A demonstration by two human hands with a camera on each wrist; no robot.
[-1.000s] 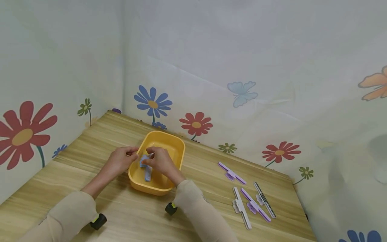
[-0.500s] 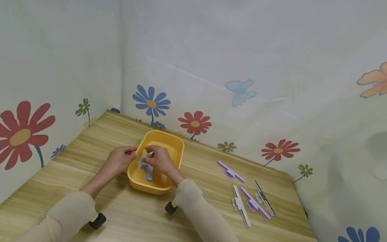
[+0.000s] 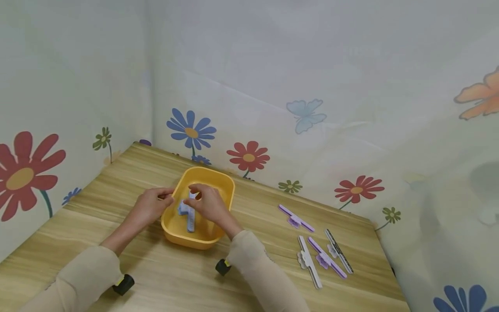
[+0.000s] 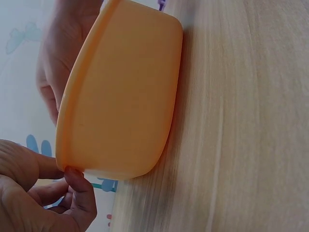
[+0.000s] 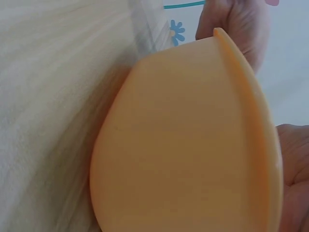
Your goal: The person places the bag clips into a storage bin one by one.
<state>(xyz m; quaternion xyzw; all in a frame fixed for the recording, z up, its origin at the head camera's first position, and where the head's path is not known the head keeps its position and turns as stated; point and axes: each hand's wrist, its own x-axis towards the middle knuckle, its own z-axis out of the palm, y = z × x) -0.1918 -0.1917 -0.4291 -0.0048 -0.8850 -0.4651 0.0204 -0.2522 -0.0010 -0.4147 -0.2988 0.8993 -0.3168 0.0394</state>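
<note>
In the head view, a yellow plastic bin (image 3: pixel 199 248) stands on the wood-grain table. My left hand (image 3: pixel 153 203) pinches its left rim between thumb and fingertips; the left wrist view shows this grip on the wall (image 4: pixel 120 92). Inside the bin lies a light-blue bag clip (image 3: pixel 190 221), with a long ribbed bar and a flower-shaped handle to the left. My right hand (image 3: pixel 214 206) is over the bin, thumb and forefinger bent but apart above the bar's upper part. Whether they touch the clip cannot be told. Most of the right hand's other fingers are hidden.
To the bin's right lie several similar clips: a purple one (image 3: pixel 296 218), a white one (image 3: pixel 310 262), another purple one (image 3: pixel 327 258) and a black-patterned one (image 3: pixel 339 251). A floral cloth wall (image 3: pixel 249 86) rises behind the table edge.
The blue clip has turned slightly in the bin, and more of its upper bar shows. My right hand has shifted a little right relative to the bin. The left hand keeps hold of the rim.
</note>
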